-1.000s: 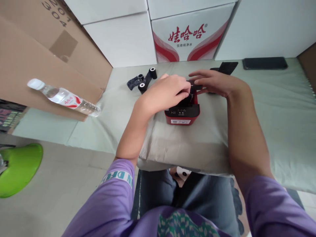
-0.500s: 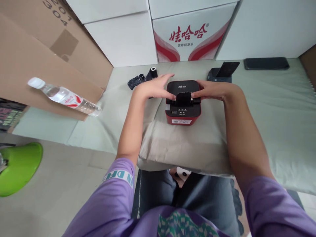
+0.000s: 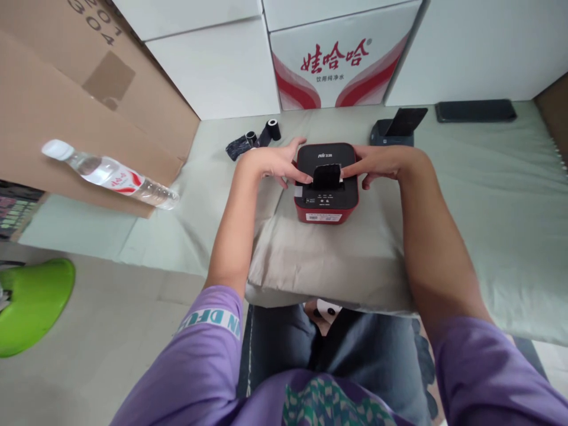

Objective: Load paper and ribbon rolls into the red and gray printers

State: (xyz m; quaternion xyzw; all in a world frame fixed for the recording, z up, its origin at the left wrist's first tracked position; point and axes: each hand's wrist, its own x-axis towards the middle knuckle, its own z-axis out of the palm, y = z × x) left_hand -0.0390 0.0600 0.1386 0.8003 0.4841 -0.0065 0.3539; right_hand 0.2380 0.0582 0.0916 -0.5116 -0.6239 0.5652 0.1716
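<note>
A small red printer-like box with a black top [image 3: 326, 155] sits on the cloth-covered surface in front of me. From the slot in its top a black strip [image 3: 327, 176] sticks up, leaning slightly right. My left hand [image 3: 281, 163] is at the box's left side, fingers apart, its thumb tip on the top by the strip's left edge. On the right side, my right hand [image 3: 379, 163] rests its thumb on the top beside the strip's right edge, its other fingers bent and apart from the box wall. Neither hand is wrapped around the box.
Black ribbon rolls [image 3: 251, 141] lie behind my left hand. A dark device with a raised flap [image 3: 393, 131] and a black phone-like slab [image 3: 477, 110] lie at the back right. A water bottle [image 3: 110, 173] leans at the left by a cardboard box [image 3: 133, 133]. White cartons [image 3: 213, 68] stand behind.
My fingers have loosened from the box's sides, the right fingers bending away from its wall. The thumbs remain beside the strip, which now leans slightly right. The view has shifted a little.
</note>
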